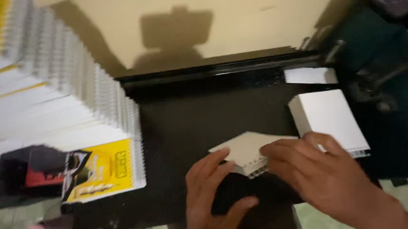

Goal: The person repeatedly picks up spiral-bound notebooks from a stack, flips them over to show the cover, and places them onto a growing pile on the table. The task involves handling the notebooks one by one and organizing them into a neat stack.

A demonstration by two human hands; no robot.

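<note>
At far left, a tall leaning stack of spiral-bound notepads point(62, 76) with white wire combs runs across a black table point(189, 115), ending in a yellow-covered notepad point(105, 170) lying face up at the stack's near end. Beside it, at the table's left edge, sits a dark red-and-black object point(38, 171), too blurred to identify. At centre, the person's left hand point(209, 195) rests flat on the table, fingers spread, its fingertips touching the near-left edge of a small white notepad point(247, 149) with a wire spiral binding. The right hand point(320, 173) lies over the notepad's right side, fingers extended and pressing down near the spiral; neither hand is clenched around it. The two hands sit close together, the notepad between them. Just to the right lies a thick block of white pads point(328, 117), with a smaller white stack point(309, 76) behind it.
</note>
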